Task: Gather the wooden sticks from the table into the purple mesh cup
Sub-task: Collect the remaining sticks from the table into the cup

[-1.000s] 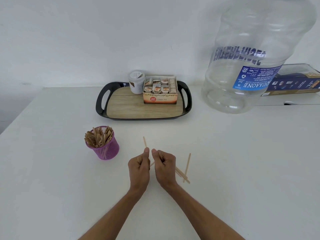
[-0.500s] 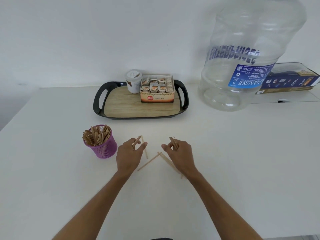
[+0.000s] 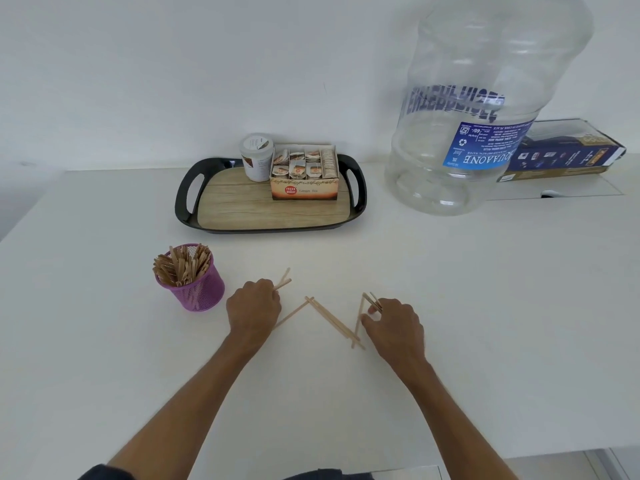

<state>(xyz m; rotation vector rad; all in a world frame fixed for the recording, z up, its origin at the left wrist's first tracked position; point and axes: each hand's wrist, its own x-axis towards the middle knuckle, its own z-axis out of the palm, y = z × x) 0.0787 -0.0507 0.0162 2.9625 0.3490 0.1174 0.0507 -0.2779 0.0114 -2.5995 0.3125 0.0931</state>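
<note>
Wooden sticks, pale and flat

We see our left hand (image 3: 252, 306) pinching two sticks (image 3: 283, 282), our right hand (image 3: 393, 325) gripping a few more (image 3: 374, 301). Others (image 3: 329, 317) lie crossed between them on the table (image 3: 485, 306). The purple mesh cup (image 3: 197, 289) stands left, bristling full.

We're looking at a broad white table (image 3: 485, 306) pushed against a plain pale wall (image 3: 173, 64), soft even light all over. Far right sits a lower white surface (image 3: 571, 188), and near right a sliver of floor (image 3: 609, 462) shows.
</note>
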